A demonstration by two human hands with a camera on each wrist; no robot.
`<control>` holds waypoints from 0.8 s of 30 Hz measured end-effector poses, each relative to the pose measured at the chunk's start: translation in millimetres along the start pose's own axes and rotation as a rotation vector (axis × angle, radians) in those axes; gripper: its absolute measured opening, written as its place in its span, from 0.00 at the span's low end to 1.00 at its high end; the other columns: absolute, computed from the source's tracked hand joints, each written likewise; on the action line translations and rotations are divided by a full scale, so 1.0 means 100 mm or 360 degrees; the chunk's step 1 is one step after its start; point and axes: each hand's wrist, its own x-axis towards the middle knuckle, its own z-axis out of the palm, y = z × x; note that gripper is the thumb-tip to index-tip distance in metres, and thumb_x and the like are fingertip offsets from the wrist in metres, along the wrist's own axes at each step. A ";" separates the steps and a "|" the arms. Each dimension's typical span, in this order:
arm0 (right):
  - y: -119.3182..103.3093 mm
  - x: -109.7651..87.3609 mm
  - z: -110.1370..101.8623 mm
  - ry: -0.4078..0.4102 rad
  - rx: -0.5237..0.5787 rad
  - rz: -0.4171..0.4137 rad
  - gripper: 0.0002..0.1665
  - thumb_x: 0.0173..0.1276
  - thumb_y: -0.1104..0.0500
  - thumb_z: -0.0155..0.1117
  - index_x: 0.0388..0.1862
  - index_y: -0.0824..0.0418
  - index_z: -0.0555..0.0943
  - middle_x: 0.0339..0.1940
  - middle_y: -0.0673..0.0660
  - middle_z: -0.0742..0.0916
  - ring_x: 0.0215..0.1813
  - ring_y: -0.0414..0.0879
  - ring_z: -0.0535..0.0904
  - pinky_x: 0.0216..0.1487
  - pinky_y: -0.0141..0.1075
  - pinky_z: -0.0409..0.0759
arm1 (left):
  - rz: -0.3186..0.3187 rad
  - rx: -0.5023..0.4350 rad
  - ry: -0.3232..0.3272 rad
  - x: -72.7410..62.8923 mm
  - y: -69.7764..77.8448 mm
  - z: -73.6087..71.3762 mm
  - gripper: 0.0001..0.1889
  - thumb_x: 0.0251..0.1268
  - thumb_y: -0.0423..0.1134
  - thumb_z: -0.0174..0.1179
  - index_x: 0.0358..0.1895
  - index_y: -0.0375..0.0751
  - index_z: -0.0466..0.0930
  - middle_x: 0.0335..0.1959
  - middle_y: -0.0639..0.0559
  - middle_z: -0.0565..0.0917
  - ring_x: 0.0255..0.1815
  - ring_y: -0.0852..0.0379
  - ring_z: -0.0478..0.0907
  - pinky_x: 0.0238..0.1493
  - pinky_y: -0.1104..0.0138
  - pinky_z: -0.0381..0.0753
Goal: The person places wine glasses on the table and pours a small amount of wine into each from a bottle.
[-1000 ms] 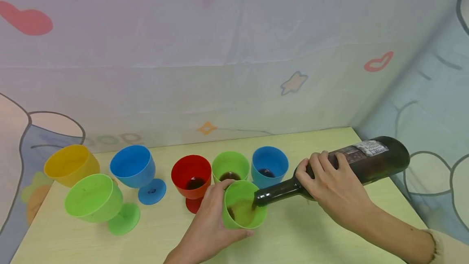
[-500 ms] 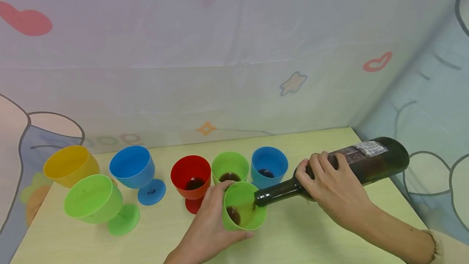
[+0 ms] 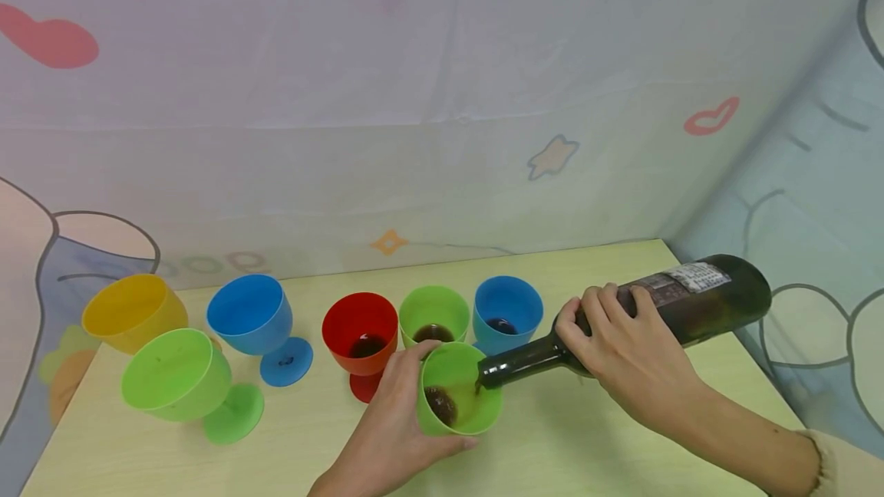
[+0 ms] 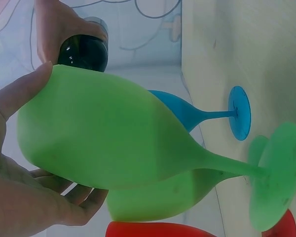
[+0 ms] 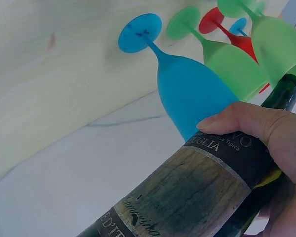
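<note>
My left hand (image 3: 390,424) grips a green plastic goblet (image 3: 476,405) by its bowl, which tips a little; in the left wrist view its stem and foot (image 4: 276,177) show. Dark liquid lies in the bowl. My right hand (image 3: 631,363) holds a dark wine bottle (image 3: 718,305) around its shoulder, tilted down to the left. The bottle's mouth is over the goblet's rim, and a thin dark stream runs from it. Behind the held goblet stand a red goblet (image 3: 338,328), another green goblet (image 3: 449,301) and a blue goblet (image 3: 511,294), each with some dark liquid.
On the left of the pale wooden table (image 3: 304,451) stand a yellow goblet (image 3: 138,313), a second blue goblet (image 3: 242,313) and a third green goblet (image 3: 173,374), with no liquid visible inside. A printed cloth (image 3: 311,98) hangs behind the table.
The dark liquid in the held goblet shows as a larger pool than half a second ago. Both hands and the bottle have hardly moved.
</note>
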 end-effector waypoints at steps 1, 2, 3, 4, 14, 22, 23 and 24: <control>0.00 0.00 0.00 -0.0003 0.0000 0.0001 0.42 0.31 0.56 0.81 0.43 0.66 0.66 0.35 0.69 0.75 0.38 0.62 0.73 0.36 0.54 0.74 | 0.0001 0.0001 0.0000 0.00 0.00 0.00 0.48 0.35 0.48 0.75 0.63 0.44 0.56 0.54 0.48 0.64 0.55 0.49 0.64 0.47 0.49 0.72; 0.00 0.00 0.00 -0.0004 0.0001 0.0001 0.42 0.31 0.56 0.81 0.43 0.66 0.66 0.35 0.69 0.75 0.38 0.62 0.73 0.36 0.54 0.74 | 0.0000 -0.0002 0.0000 0.00 0.00 0.00 0.48 0.35 0.48 0.75 0.62 0.44 0.56 0.54 0.48 0.64 0.55 0.49 0.64 0.47 0.49 0.72; 0.00 0.00 0.00 -0.0004 0.0000 0.0001 0.42 0.32 0.56 0.81 0.43 0.66 0.66 0.35 0.69 0.75 0.38 0.62 0.73 0.35 0.54 0.74 | -0.0001 -0.0005 -0.0001 0.00 0.00 0.00 0.48 0.35 0.48 0.75 0.63 0.44 0.56 0.54 0.48 0.64 0.55 0.48 0.64 0.47 0.49 0.72; 0.00 0.00 0.00 -0.0004 0.0001 0.0001 0.42 0.32 0.56 0.81 0.43 0.66 0.66 0.34 0.69 0.75 0.38 0.62 0.73 0.35 0.54 0.74 | -0.0001 -0.0007 -0.0002 0.00 0.00 0.00 0.48 0.35 0.48 0.75 0.63 0.44 0.56 0.54 0.48 0.64 0.55 0.48 0.64 0.47 0.49 0.72; -0.03 -0.03 0.05 0.0063 0.0103 0.0020 0.34 0.39 0.58 0.74 0.42 0.66 0.66 0.31 0.66 0.73 0.34 0.59 0.72 0.31 0.52 0.73 | -0.0057 -0.0061 -0.0024 -0.01 -0.02 -0.01 0.50 0.34 0.48 0.75 0.64 0.44 0.55 0.57 0.48 0.63 0.57 0.47 0.63 0.49 0.46 0.71; -0.10 -0.06 0.12 0.0037 0.0228 0.0084 0.42 0.28 0.54 0.78 0.42 0.66 0.66 0.29 0.62 0.73 0.31 0.55 0.71 0.28 0.51 0.72 | -0.0043 -0.0088 -0.0032 -0.04 -0.06 -0.02 0.50 0.34 0.50 0.75 0.64 0.46 0.55 0.57 0.49 0.64 0.57 0.47 0.63 0.49 0.48 0.72; -0.11 -0.07 0.12 0.0012 0.0253 0.0099 0.43 0.27 0.53 0.79 0.43 0.66 0.66 0.29 0.62 0.73 0.31 0.55 0.71 0.28 0.51 0.72 | -0.0044 -0.0100 -0.0036 -0.04 -0.07 -0.03 0.50 0.34 0.50 0.75 0.64 0.47 0.55 0.57 0.49 0.64 0.58 0.47 0.63 0.49 0.48 0.73; -0.12 -0.07 0.12 -0.0008 0.0277 0.0113 0.44 0.27 0.53 0.79 0.43 0.66 0.66 0.29 0.61 0.73 0.31 0.54 0.71 0.28 0.51 0.72 | -0.0051 -0.0110 -0.0039 -0.05 -0.08 -0.03 0.49 0.35 0.50 0.75 0.64 0.47 0.55 0.56 0.50 0.64 0.58 0.47 0.63 0.49 0.48 0.73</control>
